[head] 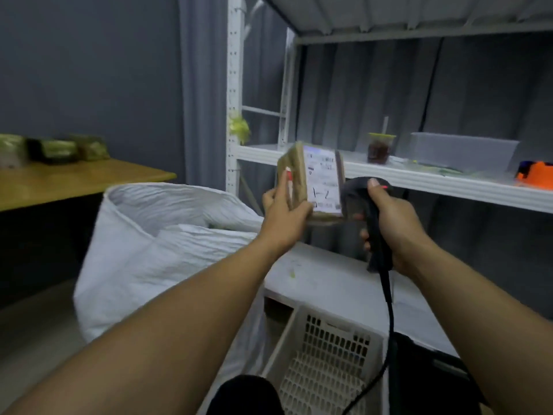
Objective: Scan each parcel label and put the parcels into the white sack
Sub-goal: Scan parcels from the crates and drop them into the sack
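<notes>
My left hand (284, 209) grips a small brown parcel (299, 175) upright at chest height, its white label (324, 181) turned toward me. My right hand (392, 223) holds a black corded barcode scanner (366, 205) by its handle, thumb on top, its head right beside the label's lower right corner. The white sack (155, 253) stands open just left of and below the parcel.
A white metal shelf (434, 178) behind the parcel carries a lidded drink cup (379, 148), a clear plastic box (460, 151) and an orange object (535, 172). A perforated plastic basket (326, 363) sits below my arms. Left, a wooden table (74, 181) bears several wrapped packages.
</notes>
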